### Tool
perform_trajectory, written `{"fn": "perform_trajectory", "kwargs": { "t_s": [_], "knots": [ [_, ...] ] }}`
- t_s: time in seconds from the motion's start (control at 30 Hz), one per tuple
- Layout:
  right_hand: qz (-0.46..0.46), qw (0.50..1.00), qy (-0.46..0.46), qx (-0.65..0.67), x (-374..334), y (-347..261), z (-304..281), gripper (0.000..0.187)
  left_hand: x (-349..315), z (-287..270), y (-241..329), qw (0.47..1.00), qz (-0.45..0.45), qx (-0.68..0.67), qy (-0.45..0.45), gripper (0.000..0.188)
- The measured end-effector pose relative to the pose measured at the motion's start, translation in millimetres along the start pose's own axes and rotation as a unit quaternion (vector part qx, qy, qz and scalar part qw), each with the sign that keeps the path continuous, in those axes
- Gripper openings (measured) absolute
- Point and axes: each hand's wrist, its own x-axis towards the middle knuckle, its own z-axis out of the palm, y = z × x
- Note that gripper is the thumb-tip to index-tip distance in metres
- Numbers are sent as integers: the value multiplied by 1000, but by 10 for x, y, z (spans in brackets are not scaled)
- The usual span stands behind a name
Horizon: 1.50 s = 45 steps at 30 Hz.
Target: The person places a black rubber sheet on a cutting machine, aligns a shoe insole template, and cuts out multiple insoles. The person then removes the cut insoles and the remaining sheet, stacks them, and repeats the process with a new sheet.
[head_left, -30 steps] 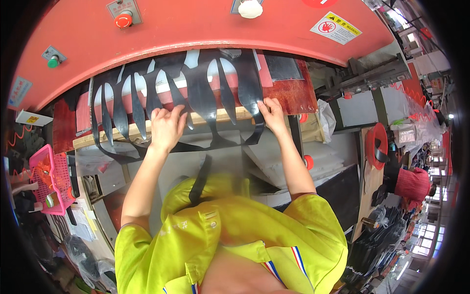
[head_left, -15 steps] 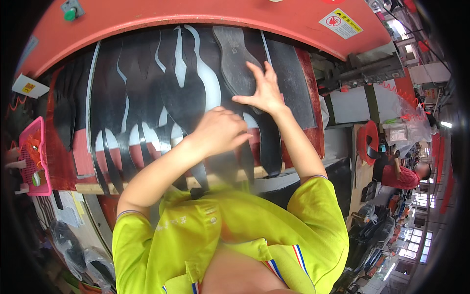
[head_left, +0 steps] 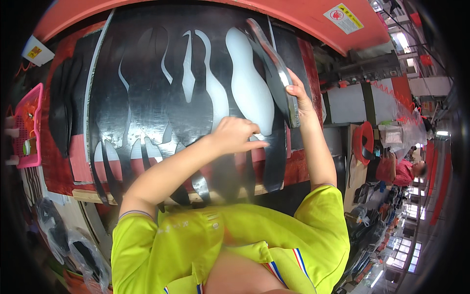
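Observation:
My right hand [head_left: 301, 95] grips the edge of a sole-shaped cutting die [head_left: 280, 68], now standing tilted on the right. Its metal rim faces up, and a dark face shows on its left side. Beside it, a sole-shaped opening [head_left: 250, 83] in the black sheet [head_left: 191, 115] shows the white surface below. My left hand [head_left: 235, 135] is over the sheet near the opening's lower end, fingers curled and thumb apart. Nothing shows between thumb and fingers; the palm is hidden. Below it lies a blurred dark piece [head_left: 223, 176].
A red machine beam [head_left: 196, 6] with a warning label crosses the far side. Black cut strips [head_left: 276, 161] hang over the near edge with its wooden rail [head_left: 88, 196]. A pink basket [head_left: 30, 127] stands left. Another person [head_left: 404, 171] is far right.
My right hand has taken hold of the die and tipped it up to the right, uncovering the white sole-shaped opening. My left hand has moved slightly right and down.

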Motion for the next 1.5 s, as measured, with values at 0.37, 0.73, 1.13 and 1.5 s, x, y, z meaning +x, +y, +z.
{"fn": "perform_trajectory", "kwargs": {
  "t_s": [0.37,0.73,1.13,1.5],
  "knots": [
    [9,995,-10,101,-94,108,-76,80,471,126,141,994,9,57,88,29],
    [-41,998,-40,26,-110,178,-204,85,-772,-219,-145,994,48,72,-63,7],
    [-73,962,-109,-238,70,-81,228,85,-1507,482,468,996,55,-76,-1,10],
    [-235,694,-191,-654,1733,224,708,83,-1634,462,637,989,60,-136,-7,13]
  ]
}}
